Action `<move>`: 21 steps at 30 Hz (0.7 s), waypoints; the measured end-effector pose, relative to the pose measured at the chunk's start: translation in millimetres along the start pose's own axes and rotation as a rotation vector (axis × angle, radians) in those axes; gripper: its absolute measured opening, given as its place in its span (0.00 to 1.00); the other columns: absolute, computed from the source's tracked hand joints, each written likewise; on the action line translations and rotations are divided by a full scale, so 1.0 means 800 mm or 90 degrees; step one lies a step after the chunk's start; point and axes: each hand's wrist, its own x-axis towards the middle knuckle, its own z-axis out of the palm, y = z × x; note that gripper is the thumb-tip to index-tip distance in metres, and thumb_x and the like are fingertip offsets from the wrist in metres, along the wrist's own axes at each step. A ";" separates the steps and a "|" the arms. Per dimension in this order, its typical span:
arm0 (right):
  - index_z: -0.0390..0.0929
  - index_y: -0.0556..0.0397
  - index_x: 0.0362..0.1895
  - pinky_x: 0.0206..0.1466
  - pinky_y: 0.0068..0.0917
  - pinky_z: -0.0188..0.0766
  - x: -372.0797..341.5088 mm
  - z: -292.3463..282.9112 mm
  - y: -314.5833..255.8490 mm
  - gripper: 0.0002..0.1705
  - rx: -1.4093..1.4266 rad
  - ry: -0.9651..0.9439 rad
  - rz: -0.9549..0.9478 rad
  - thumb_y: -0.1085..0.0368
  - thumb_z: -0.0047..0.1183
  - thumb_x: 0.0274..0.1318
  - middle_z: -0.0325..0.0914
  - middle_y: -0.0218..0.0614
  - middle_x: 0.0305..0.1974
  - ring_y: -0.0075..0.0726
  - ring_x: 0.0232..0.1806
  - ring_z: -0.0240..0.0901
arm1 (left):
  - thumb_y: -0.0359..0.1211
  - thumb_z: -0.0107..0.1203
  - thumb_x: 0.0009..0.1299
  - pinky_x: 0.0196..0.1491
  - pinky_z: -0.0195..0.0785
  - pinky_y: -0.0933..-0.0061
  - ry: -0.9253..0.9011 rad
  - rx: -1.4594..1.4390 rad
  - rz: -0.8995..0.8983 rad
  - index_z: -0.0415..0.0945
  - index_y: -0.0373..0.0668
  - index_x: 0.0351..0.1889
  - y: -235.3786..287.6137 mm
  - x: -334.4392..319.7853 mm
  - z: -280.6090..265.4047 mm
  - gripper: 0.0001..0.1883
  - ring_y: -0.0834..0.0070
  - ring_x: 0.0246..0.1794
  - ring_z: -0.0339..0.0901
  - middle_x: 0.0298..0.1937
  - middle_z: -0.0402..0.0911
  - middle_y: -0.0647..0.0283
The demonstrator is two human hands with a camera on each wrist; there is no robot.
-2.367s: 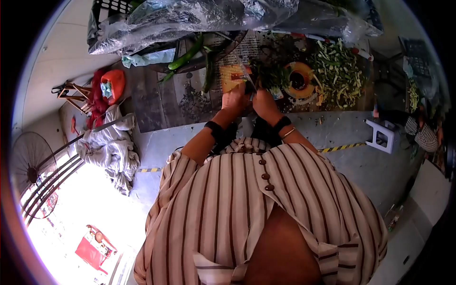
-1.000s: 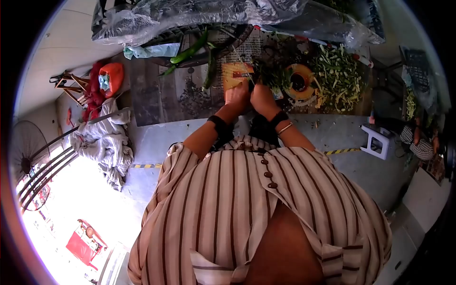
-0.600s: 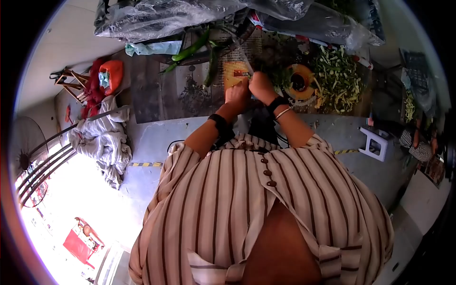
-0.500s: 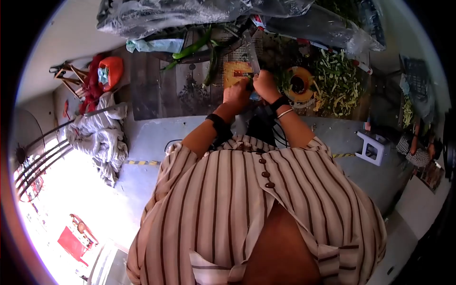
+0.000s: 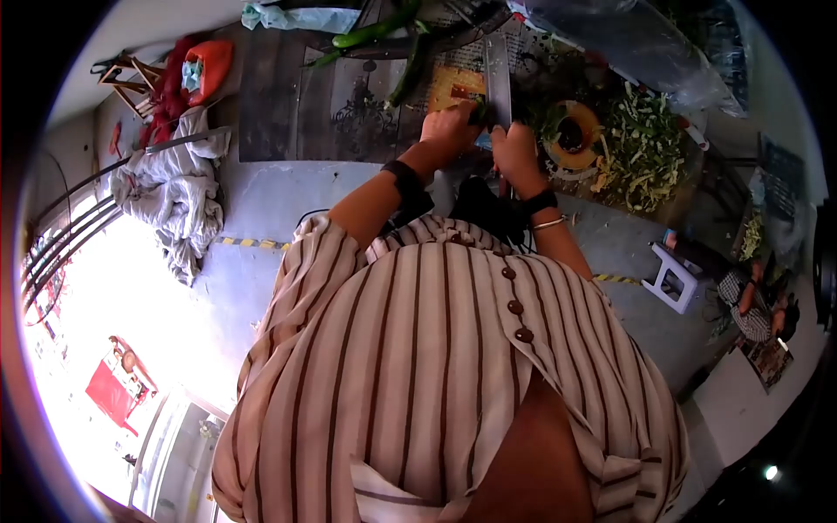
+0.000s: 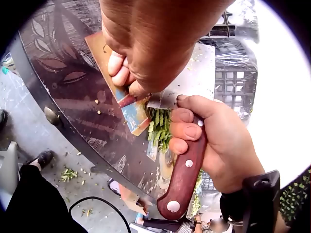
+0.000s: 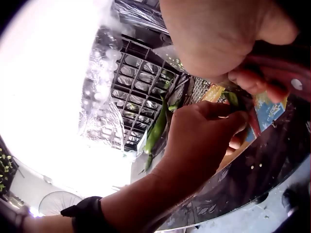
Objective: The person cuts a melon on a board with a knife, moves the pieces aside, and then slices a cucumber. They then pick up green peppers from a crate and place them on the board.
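Observation:
In the head view my right hand [image 5: 520,159] grips a cleaver, its broad blade [image 5: 498,78] pointing away from me. The dark red riveted handle [image 6: 182,179] lies across the curled fingers in the left wrist view, the thumb along its top. My left hand [image 5: 450,131], close beside the blade, pinches a green pepper [image 7: 232,99] over an orange-and-blue printed board [image 6: 133,116]. Fingers hide much of this pepper. Thin green strips [image 6: 159,127] lie under the blade's lower edge. Longer whole green peppers [image 5: 375,33] lie farther off on the dark table [image 5: 288,105].
A large heap of cut green strips [image 5: 645,148] covers the table's right side, beside a round orange shape with a dark centre [image 5: 571,138]. Black crates [image 7: 138,82] under clear plastic stand at the far edge. A white stool [image 5: 671,277] is on the floor at right.
The head view has tilted down, shifting the table upward in it. The cleaver blade, first seen nearly edge-on between the hands, now shows its flat. My right hand has drawn back slightly from the left.

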 end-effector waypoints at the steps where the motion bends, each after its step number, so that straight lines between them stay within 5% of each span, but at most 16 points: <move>1: 0.68 0.71 0.19 0.22 0.41 0.65 -0.005 -0.003 -0.011 0.18 0.034 -0.027 0.052 0.64 0.44 0.49 0.66 0.59 0.15 0.59 0.19 0.70 | 0.42 0.54 0.56 0.37 0.67 0.57 0.003 -0.001 0.007 0.69 0.46 0.41 -0.002 0.000 0.003 0.17 0.54 0.34 0.75 0.31 0.78 0.54; 11: 0.69 0.69 0.19 0.29 0.45 0.64 0.005 0.015 0.008 0.16 -0.010 0.009 0.008 0.65 0.45 0.48 0.68 0.61 0.19 0.63 0.27 0.69 | 0.40 0.54 0.56 0.35 0.68 0.58 0.042 0.010 0.021 0.69 0.45 0.41 -0.010 0.000 0.011 0.17 0.54 0.32 0.75 0.30 0.78 0.53; 13: 0.67 0.67 0.19 0.16 0.35 0.63 0.005 0.017 0.008 0.17 -0.040 -0.012 -0.034 0.64 0.43 0.53 0.67 0.48 0.11 0.45 0.12 0.69 | 0.40 0.54 0.56 0.35 0.67 0.58 0.041 0.005 0.022 0.69 0.45 0.41 -0.011 0.001 0.013 0.17 0.54 0.32 0.75 0.30 0.78 0.53; 14: 0.67 0.67 0.19 0.16 0.35 0.63 0.006 0.018 0.008 0.17 -0.041 -0.013 -0.036 0.64 0.43 0.53 0.67 0.48 0.11 0.45 0.12 0.69 | 0.40 0.54 0.56 0.35 0.67 0.58 0.038 0.003 0.023 0.68 0.45 0.40 -0.012 0.002 0.014 0.17 0.54 0.32 0.75 0.30 0.78 0.54; 16: 0.69 0.68 0.20 0.25 0.41 0.65 0.005 0.019 0.002 0.16 -0.121 0.047 -0.106 0.65 0.45 0.51 0.69 0.56 0.17 0.58 0.22 0.70 | 0.40 0.54 0.56 0.35 0.67 0.57 0.030 0.007 0.021 0.68 0.46 0.41 -0.013 0.002 0.013 0.17 0.54 0.32 0.75 0.30 0.78 0.54; 21: 0.70 0.67 0.21 0.31 0.46 0.65 0.005 0.015 -0.005 0.14 -0.131 -0.013 -0.052 0.66 0.45 0.48 0.69 0.60 0.22 0.63 0.29 0.68 | 0.40 0.54 0.56 0.35 0.67 0.57 0.022 0.011 0.031 0.67 0.46 0.42 -0.010 0.002 0.011 0.18 0.54 0.32 0.75 0.29 0.77 0.54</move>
